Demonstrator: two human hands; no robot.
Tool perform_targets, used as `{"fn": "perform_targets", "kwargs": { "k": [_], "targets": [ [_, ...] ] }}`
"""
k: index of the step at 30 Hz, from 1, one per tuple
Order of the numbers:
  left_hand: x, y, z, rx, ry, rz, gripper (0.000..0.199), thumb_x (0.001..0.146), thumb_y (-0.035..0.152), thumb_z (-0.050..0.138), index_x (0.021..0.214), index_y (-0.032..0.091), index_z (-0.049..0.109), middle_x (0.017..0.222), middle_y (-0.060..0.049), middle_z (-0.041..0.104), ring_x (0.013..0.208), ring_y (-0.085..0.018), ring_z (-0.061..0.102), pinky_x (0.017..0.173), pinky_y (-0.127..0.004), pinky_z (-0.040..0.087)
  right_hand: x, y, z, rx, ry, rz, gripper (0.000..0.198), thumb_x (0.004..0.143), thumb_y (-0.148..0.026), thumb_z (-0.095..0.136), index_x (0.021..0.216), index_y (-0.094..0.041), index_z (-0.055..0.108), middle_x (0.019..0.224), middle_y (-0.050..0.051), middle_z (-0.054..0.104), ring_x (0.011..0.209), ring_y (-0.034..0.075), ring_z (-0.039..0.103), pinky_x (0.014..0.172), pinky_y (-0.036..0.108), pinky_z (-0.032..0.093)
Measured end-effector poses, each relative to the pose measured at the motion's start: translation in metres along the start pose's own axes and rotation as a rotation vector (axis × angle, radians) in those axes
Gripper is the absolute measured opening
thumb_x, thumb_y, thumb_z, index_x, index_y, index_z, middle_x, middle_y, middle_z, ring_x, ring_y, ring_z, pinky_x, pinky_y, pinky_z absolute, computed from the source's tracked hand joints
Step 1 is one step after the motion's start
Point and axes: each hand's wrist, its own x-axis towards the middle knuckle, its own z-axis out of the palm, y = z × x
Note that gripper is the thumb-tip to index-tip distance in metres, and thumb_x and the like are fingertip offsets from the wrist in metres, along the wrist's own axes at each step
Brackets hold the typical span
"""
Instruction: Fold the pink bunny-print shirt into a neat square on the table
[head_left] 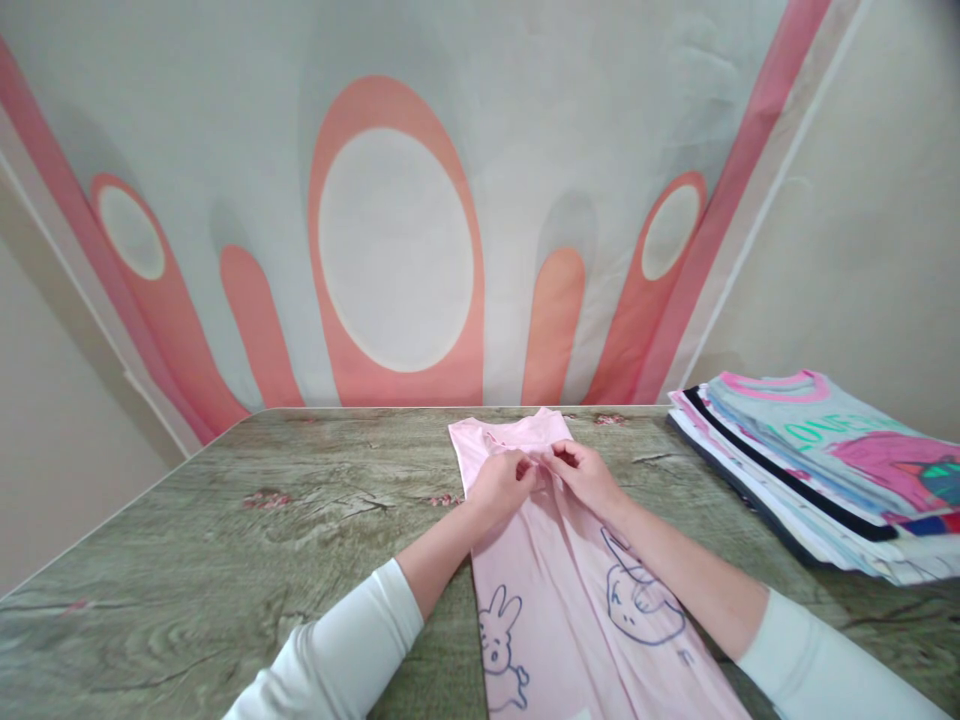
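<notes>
A pink garment with dark line drawings of a rabbit and another figure lies lengthwise on the table, its neckline at the far end and its lower part running out of view at the bottom. Just below the neckline, my left hand pinches the pink cloth between thumb and fingers. My right hand grips the same cloth close beside it, fingertips nearly meeting the left ones. Small folds run down from the pinched spot. The cloth right under the fingers is partly hidden.
A stack of folded clothes, topped by a grey shirt with a pink collar, stands at the right. The wood-patterned table reaches back to a wall hanging with coral shapes.
</notes>
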Motion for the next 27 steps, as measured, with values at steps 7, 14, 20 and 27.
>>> {"fn": "perform_targets", "kwargs": {
  "k": [7,14,20,27],
  "targets": [
    [0.032,-0.029,-0.007,-0.834,0.140,-0.535,0.022,0.083,0.026,0.052,0.101,0.017,0.043,0.083,-0.005,0.061,0.068,-0.014,0.062,0.062,-0.027,0.051,0.000,0.002,0.001,0.033,0.003,0.035,0.023,0.075,-0.040,0.056,0.072,-0.017,0.059,0.062,-0.002,0.054,0.058,0.013,0.047,0.055,0.024,0.035],
    [0.070,-0.041,-0.001,-0.877,0.190,-0.441,0.025,0.080,0.018,0.057,0.103,0.014,0.050,0.071,-0.001,0.056,0.057,-0.008,0.056,0.054,-0.019,0.046,0.001,0.002,0.000,0.213,0.054,0.086,0.016,0.073,-0.033,0.057,0.068,-0.017,0.055,0.062,-0.003,0.052,0.059,0.013,0.046,0.057,0.024,0.034],
    [0.094,-0.032,0.000,-0.785,0.209,-0.279,0.023,0.075,0.017,0.061,0.098,0.012,0.061,0.069,-0.001,0.056,0.054,-0.007,0.052,0.051,-0.016,0.042,0.001,0.008,-0.003,0.310,0.058,0.138,0.010,0.072,-0.029,0.052,0.069,-0.019,0.050,0.060,-0.003,0.049,0.057,0.013,0.044,0.054,0.024,0.034],
    [0.089,-0.038,-0.004,-0.451,0.287,-0.267,0.023,0.074,0.018,0.057,0.095,0.014,0.064,0.063,0.001,0.052,0.055,-0.009,0.048,0.051,-0.018,0.039,-0.001,-0.006,-0.006,0.163,-0.109,0.066,0.017,0.076,-0.029,0.049,0.078,-0.017,0.061,0.074,0.001,0.061,0.072,0.016,0.054,0.069,0.027,0.040]
  ]
}}
